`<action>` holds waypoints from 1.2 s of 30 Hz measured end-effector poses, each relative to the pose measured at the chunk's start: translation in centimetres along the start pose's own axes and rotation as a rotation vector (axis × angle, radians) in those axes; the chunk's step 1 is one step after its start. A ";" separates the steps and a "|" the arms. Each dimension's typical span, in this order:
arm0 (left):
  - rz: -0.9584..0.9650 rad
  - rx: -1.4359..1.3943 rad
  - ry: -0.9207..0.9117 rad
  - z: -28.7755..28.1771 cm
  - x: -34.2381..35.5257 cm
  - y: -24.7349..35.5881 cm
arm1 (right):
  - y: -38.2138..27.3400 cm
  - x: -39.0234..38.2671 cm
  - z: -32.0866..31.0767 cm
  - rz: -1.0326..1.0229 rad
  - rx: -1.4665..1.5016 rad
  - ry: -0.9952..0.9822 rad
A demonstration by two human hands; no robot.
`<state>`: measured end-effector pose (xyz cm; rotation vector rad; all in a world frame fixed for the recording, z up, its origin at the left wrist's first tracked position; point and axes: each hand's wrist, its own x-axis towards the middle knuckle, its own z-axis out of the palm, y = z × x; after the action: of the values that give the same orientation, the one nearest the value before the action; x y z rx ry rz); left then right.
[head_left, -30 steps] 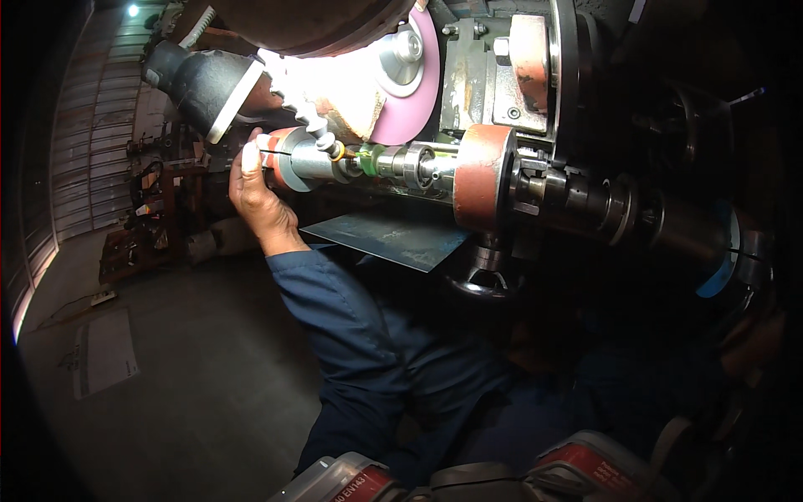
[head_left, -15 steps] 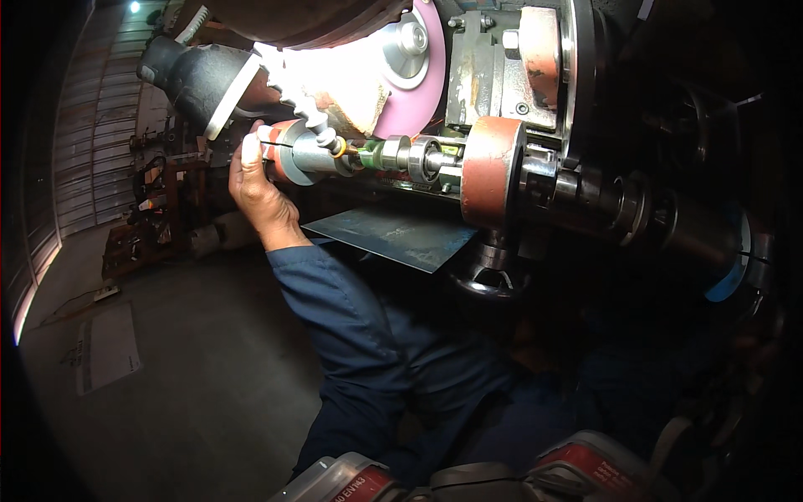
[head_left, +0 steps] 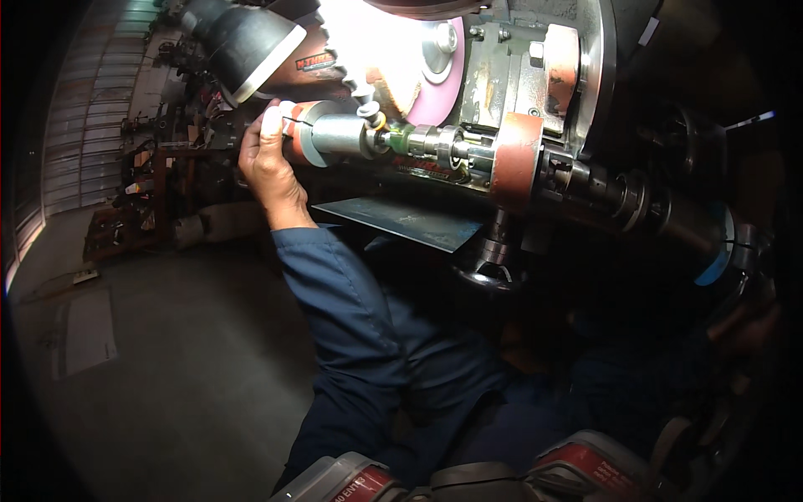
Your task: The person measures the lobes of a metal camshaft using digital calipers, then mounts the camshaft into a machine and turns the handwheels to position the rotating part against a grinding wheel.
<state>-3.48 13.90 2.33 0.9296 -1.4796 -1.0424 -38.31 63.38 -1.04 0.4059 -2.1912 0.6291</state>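
In the head view, the left hand (head_left: pixel 272 163) is at the left end of a long metal shaft (head_left: pixel 450 146). The thumb presses the near side of a red collar (head_left: pixel 296 132) and the fingers curl round behind it, so the hand is pinching the collar. Some of the fingers are hidden. At the dark right edge there is a dim right hand (head_left: pixel 747 325), near a round piece with a blue edge (head_left: pixel 717 263). It is too dark to tell how that hand grips.

The shaft is shiny and silver, with fat rings and thin parts along it, and one bit is lit up green. Its right part is in shadow. The red collar has a dark slit and sits next to a smooth grey drum (head_left: pixel 343 134).

The shaft lies across the machine, in front of and below a pink wheel (head_left: pixel 439 92). Its long line goes from left to right, and the right end dips lower. It goes through a worn red ring (head_left: pixel 517 163). A bumpy hose (head_left: pixel 365 109) points down at its left part. A flat dark plate (head_left: pixel 401 224) is below it.
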 end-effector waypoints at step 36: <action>0.101 0.384 0.132 -2.3 -0.1 2.0 | -4.6 2.9 -0.9 -0.080 0.109 -0.310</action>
<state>-1.18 14.34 4.29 1.1547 -1.6267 -0.6203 -37.38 59.86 3.15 0.6844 -2.4245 0.6795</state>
